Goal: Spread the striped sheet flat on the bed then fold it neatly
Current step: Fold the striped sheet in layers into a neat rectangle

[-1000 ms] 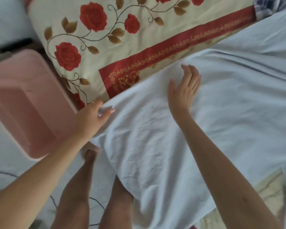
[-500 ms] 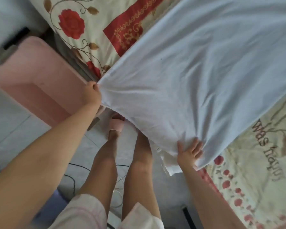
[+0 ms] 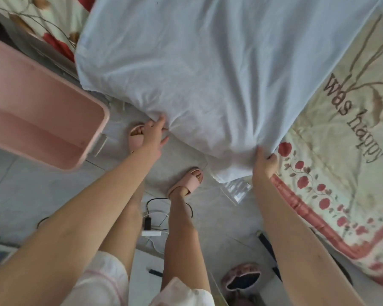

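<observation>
sheet (image 3: 208, 62) is on the bed, lying over the flowered bedcover (image 3: 341, 151), with its near edge hanging off the bed side toward the floor (image 3: 31, 195). No stripes readable on the face that shows

right grip (image 3: 264, 161): clenched on a bunch of the sheet's near edge, right at the bed edge, fingers curled round the fabric
left grip (image 3: 156, 133): at the hanging hem further left, thumb on the cloth, fingers spread. Creases run into it, but I cannot tell whether it is actually holding or only touching

my read: spread step not finished. Cloth is wrinkled, and the middle of the near edge sags between the two grips

risks from here:
- uneven pull. If only the right side is really held, a tug skews the sheet and the left corner stays bunched
- too much overhang. Pulling further toward the body puts more cloth off the bed, and the weight can drag it down to the floor, where a charger and cables (image 3: 152, 226) sit near the feet
- hem underfoot. It hangs just above the slippers (image 3: 186, 182), so a step forward could pin it
- bedcover may creep along with the sheet, since the right grip sits right against it
- pink tub (image 3: 42, 120) is near the left corner, so a wide swing could catch the cloth on its rim
</observation>
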Demonstrator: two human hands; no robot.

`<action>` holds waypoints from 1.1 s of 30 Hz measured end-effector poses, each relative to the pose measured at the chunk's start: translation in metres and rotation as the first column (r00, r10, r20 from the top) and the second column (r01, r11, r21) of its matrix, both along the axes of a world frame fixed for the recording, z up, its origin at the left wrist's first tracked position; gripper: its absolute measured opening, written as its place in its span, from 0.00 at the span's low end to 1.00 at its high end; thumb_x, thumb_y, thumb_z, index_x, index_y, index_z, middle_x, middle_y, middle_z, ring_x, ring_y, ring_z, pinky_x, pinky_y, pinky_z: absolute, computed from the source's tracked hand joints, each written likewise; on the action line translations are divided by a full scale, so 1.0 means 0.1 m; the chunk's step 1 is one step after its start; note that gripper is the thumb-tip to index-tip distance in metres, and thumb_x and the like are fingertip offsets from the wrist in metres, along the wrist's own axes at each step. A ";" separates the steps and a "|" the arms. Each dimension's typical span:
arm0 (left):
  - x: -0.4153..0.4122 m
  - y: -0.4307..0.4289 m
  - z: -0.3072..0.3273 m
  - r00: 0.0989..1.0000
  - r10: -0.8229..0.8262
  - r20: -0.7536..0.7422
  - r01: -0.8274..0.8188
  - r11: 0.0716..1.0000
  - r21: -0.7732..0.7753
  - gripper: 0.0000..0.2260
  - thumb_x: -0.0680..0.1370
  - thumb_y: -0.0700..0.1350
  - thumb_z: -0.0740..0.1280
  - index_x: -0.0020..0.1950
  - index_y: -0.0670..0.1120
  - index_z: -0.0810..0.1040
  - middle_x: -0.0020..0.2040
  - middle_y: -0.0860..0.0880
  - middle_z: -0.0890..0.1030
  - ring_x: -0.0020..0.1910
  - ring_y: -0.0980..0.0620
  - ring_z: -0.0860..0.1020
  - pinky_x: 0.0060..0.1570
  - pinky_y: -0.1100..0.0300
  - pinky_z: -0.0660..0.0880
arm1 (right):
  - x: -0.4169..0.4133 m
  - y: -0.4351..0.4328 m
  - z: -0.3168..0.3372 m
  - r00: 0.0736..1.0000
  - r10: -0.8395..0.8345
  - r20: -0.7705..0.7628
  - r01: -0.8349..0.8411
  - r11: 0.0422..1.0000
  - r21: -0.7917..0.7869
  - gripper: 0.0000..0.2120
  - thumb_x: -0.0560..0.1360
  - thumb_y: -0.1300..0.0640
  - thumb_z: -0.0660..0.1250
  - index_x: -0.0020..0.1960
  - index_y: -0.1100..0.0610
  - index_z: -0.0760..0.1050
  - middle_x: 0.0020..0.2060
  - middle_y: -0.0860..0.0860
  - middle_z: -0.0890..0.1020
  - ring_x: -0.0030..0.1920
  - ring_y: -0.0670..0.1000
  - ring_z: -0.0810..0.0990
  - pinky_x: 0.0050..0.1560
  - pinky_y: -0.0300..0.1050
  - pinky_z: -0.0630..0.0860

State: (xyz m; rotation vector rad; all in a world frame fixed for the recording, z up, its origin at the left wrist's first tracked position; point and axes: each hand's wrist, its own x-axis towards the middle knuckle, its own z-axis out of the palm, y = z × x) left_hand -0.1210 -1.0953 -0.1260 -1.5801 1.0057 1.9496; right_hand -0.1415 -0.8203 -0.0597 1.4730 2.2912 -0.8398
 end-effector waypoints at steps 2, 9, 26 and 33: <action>0.07 0.18 0.03 0.999 -0.037 -0.002 0.037 0.997 0.071 0.20 0.77 0.56 0.65 0.67 0.50 0.70 0.62 0.52 0.73 0.61 0.52 0.71 0.60 0.51 0.67 | 0.10 0.10 0.00 0.999 0.021 0.038 -0.018 0.997 -0.076 0.17 0.75 0.48 0.68 0.52 0.61 0.72 0.46 0.52 0.77 0.46 0.52 0.76 0.47 0.44 0.73; 0.27 0.59 0.06 0.993 0.118 0.006 -0.117 0.988 -0.101 0.22 0.72 0.46 0.75 0.62 0.42 0.73 0.57 0.46 0.81 0.48 0.52 0.80 0.48 0.55 0.79 | 0.49 0.24 0.07 0.975 0.204 -0.090 -0.214 0.968 -0.132 0.10 0.80 0.55 0.60 0.56 0.61 0.67 0.46 0.49 0.77 0.46 0.52 0.76 0.44 0.45 0.71; -0.03 0.96 0.41 0.385 -0.852 0.355 0.363 -0.214 -0.907 0.30 0.76 0.54 0.64 0.76 0.49 0.59 0.77 0.39 0.52 0.75 0.35 0.49 0.68 0.37 0.51 | -0.09 -0.14 -0.15 0.061 0.981 -0.185 -0.894 0.136 0.427 0.26 0.74 0.53 0.61 0.72 0.51 0.66 0.70 0.55 0.69 0.71 0.60 0.66 0.71 0.62 0.59; -0.71 0.27 0.22 0.057 -0.820 0.570 0.752 -0.340 -0.564 0.44 0.68 0.76 0.53 0.72 0.64 0.30 0.73 0.55 0.26 0.72 0.39 0.29 0.62 0.25 0.41 | -1.71 0.79 -0.38 0.195 0.940 0.280 -0.979 0.167 0.120 0.34 0.77 0.32 0.49 0.76 0.39 0.37 0.77 0.43 0.39 0.77 0.59 0.41 0.66 0.76 0.45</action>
